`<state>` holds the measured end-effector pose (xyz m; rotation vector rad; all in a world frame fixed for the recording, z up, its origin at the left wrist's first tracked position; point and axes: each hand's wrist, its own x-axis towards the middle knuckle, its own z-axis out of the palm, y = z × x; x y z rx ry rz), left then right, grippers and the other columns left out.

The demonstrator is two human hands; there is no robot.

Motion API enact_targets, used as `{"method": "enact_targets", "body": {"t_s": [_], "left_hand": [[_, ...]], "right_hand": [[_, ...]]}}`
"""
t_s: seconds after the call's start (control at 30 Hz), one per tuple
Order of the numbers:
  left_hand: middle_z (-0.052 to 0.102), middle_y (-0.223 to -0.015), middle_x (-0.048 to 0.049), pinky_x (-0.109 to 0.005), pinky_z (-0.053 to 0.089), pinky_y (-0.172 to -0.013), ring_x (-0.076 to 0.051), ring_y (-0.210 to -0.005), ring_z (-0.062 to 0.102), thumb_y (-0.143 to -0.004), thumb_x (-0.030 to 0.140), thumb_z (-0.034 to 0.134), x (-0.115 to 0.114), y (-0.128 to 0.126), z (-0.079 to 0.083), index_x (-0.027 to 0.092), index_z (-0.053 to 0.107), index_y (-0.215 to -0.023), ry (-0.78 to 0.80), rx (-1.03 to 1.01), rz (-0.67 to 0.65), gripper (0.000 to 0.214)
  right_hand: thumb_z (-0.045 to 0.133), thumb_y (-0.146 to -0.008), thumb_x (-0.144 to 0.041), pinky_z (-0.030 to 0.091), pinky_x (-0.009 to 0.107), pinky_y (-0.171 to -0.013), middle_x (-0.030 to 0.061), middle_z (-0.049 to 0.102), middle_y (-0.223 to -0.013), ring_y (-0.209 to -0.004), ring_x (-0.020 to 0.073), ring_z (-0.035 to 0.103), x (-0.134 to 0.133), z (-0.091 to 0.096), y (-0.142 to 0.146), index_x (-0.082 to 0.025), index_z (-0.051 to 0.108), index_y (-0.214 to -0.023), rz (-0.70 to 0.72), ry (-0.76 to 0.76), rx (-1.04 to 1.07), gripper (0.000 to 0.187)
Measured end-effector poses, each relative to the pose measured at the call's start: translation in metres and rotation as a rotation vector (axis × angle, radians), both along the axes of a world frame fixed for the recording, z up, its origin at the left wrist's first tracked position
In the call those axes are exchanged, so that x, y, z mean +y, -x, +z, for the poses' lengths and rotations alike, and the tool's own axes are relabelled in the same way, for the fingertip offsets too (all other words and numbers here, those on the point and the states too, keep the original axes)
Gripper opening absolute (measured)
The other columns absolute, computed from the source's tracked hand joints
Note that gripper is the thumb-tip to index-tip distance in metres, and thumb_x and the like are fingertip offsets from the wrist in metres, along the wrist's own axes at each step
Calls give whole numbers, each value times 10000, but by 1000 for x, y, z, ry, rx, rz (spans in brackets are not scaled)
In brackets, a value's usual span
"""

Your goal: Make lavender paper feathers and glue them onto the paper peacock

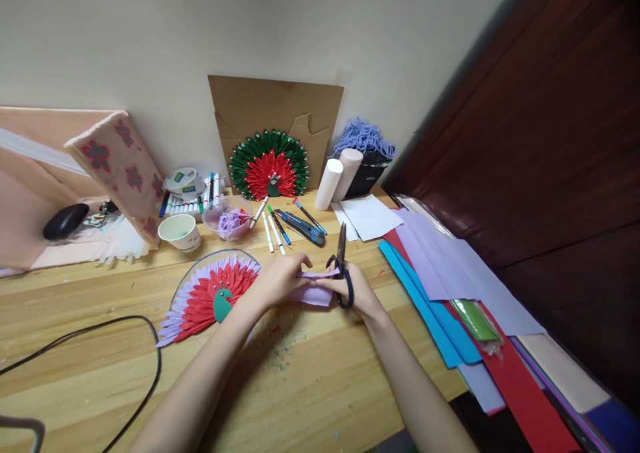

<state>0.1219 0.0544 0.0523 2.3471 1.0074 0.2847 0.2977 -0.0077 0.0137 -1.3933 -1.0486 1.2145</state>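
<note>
Near the middle of the wooden table my left hand [283, 279] is closed on a piece of lilac paper [313, 295], which is folded or layered and sticks out to the right of the fingers. My right hand [361, 289] has a pair of scissors [342, 256] in its grip, black handles around the fingers and blades pointing away from me. Its fingertips also touch the paper's right end. Partly behind my left forearm lies a paper peacock [210, 293] with a green body and red and lilac feathers.
A finished-looking green and red peacock [273, 166] leans on cardboard [275, 99]. Markers [274, 229], a box cutter [303, 227], a clear bowl [227, 218] of lilac scraps and a paper cup [180, 233] stand behind my hands. Coloured paper sheets [440, 259] stack at right; a black cable [150, 373] curves at left.
</note>
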Motion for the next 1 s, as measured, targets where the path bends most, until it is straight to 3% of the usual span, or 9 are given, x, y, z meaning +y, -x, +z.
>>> {"method": "enact_targets", "body": {"t_s": [0.07,0.17,0.2,0.27,0.37,0.43,0.57,0.73,1.0], "left_hand": [[647,-923,-80,-334,432,-762,-236,-875,593,-731,274,636,-3,-4,-1,188,583,-1021,-106,-68,102,306],[445,-1281,-176,-478,304,-987,-323,-1210,390,-650,338,716,-13,-15,-3,153,488,-1174,-316,-298,466,601],[362,-1344,-200,-497,264,-1018,-335,-1269,313,-631,370,726,-16,-19,-5,133,436,-1227,-305,-392,596,704],[365,-1337,-219,-491,298,-1010,-335,-1272,326,-618,424,722,-21,-28,-11,101,415,-1234,-50,-570,728,760],[580,-1133,-197,-417,449,-884,-296,-1065,558,-675,467,659,-23,-39,-22,76,546,-1087,680,-762,597,579],[652,-1028,-171,-369,489,-824,-265,-955,622,-705,445,636,-22,-42,-28,83,606,-995,906,-834,542,465],[698,-932,-142,-331,509,-763,-254,-874,649,-682,324,671,-20,-43,-34,94,656,-855,711,-841,664,288],[707,-906,-147,-313,515,-696,-247,-802,662,-664,328,684,-11,-32,-27,74,670,-837,568,-834,695,307],[704,-746,-98,-247,460,-553,-207,-662,636,-673,463,654,12,0,0,65,681,-763,156,-790,769,409]], "right_hand": [[830,-460,-316,442,221,-529,-26,574,-594,-564,130,561,0,0,1,-161,490,-638,-53,-18,29,413],[824,-483,-322,466,230,-558,-25,587,-615,-572,125,576,2,-1,5,-169,462,-634,-206,-43,198,421],[818,-503,-322,475,237,-575,-21,595,-634,-585,127,585,3,-2,6,-168,470,-650,-261,-53,260,408],[806,-539,-316,494,258,-626,-5,615,-682,-637,141,611,4,-5,9,-161,502,-689,-343,-71,374,373],[804,-552,-303,504,286,-683,19,633,-721,-692,164,631,5,-10,14,-146,536,-711,-359,-78,457,349],[797,-569,-308,502,287,-659,13,627,-689,-653,159,625,4,-12,19,-146,525,-693,-331,-74,449,339],[795,-578,-310,472,227,-610,-18,607,-664,-615,118,593,0,-13,29,-160,486,-664,-346,-123,342,354],[752,-614,-432,450,193,-519,-33,563,-605,-531,89,536,-1,-7,29,-159,507,-688,-344,-35,371,375],[389,-638,-822,525,351,-596,-13,516,-572,-578,162,581,-8,5,25,-177,492,-753,157,175,651,663]]}}
